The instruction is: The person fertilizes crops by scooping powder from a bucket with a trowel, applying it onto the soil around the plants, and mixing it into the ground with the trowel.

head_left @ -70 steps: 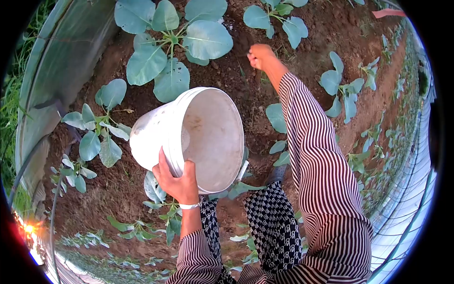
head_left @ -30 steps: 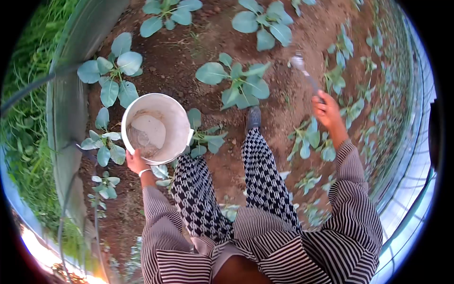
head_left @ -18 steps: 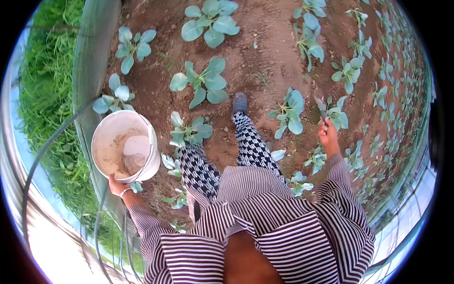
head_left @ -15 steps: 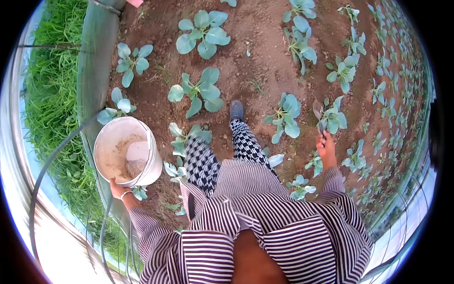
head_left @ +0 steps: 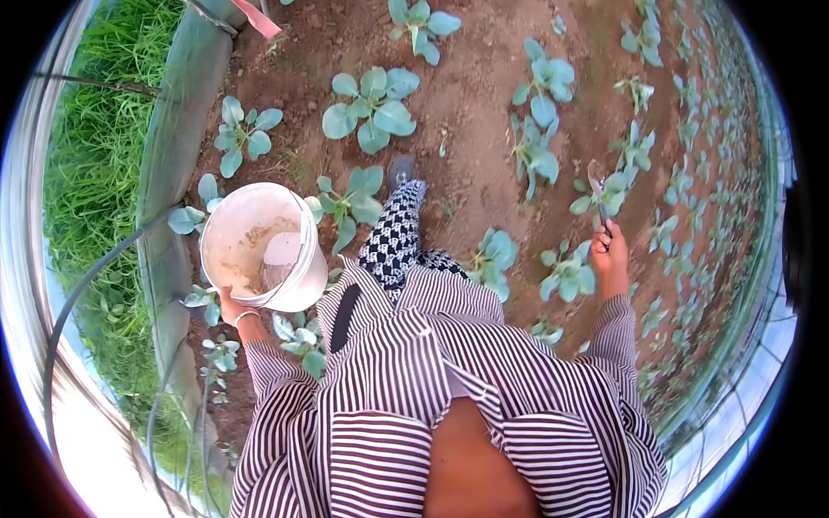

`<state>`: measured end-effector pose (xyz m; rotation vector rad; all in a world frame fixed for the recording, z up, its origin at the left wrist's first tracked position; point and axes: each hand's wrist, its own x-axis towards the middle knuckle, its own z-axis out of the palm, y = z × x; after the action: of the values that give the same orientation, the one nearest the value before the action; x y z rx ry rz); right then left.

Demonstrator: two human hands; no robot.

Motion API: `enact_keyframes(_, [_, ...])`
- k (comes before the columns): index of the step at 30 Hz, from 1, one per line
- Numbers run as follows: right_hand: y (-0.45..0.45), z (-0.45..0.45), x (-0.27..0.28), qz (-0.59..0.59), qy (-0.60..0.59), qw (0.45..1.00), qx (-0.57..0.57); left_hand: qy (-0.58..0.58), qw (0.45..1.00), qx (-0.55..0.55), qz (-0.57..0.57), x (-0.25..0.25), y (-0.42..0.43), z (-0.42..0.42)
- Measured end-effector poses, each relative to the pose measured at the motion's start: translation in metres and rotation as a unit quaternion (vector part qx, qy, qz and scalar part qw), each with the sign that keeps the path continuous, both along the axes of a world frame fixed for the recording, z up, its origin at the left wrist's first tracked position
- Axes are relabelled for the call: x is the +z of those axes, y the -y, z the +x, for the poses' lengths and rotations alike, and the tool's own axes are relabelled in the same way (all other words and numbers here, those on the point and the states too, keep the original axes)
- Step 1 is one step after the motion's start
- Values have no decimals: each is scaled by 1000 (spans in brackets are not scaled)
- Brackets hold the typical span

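Note:
My left hand (head_left: 231, 307) grips the lower rim of a white bucket (head_left: 313, 281), which is tipped so that its open mouth faces me. A pale patch and brown dirt show inside the bucket. On the right, my right hand (head_left: 610, 248) is closed round the dark handle of a small metal trowel (head_left: 597, 179). The trowel's blade points away from me and overlaps a leafy green plant (head_left: 614, 195) in the view. Another leafy plant (head_left: 568, 273) grows just left of my right hand.
Rows of leafy plants (head_left: 371, 110) grow in brown soil (head_left: 466, 112). Along the left runs a low plastic barrier (head_left: 177, 112) with tall grass (head_left: 95, 181) behind it. A dark hose (head_left: 86, 289) curves at the left, and a pink strip (head_left: 257, 17) hangs at the top.
The view has shifted forward along the rows. My left hand with the bucket has come nearer my body. The trowel has appeared in my right hand since the oldest frame, and one foot has stepped forward.

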<state>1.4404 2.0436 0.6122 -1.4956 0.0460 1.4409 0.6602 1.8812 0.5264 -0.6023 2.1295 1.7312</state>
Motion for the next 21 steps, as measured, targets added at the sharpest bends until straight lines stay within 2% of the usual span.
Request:
enact_keyframes(3, [-59, -41, 38, 18, -6, 1000, 8, 65, 998, -10, -19, -9, -37, 28])
enact_keyframes(6, [-80, -45, 46, 29, -32, 999, 23, 75, 996, -24, -49, -24, -65, 40])
enact_keyframes(9, [-102, -54, 57, 15, -48, 998, 26, 90, 995, -21, -27, 2, -103, 62])
enact_keyframes(13, [-136, -39, 49, -4, -45, 999, 30, 103, 994, -17, -17, 12, -130, 75])
enact_keyframes(16, [-180, -30, 38, -2, -44, 998, 39, 77, 997, -13, -8, 2, -149, 88])
enact_keyframes(21, [-286, -13, 18, -9, -74, 990, 118, 28, 999, 24, 24, 10, -201, 137])
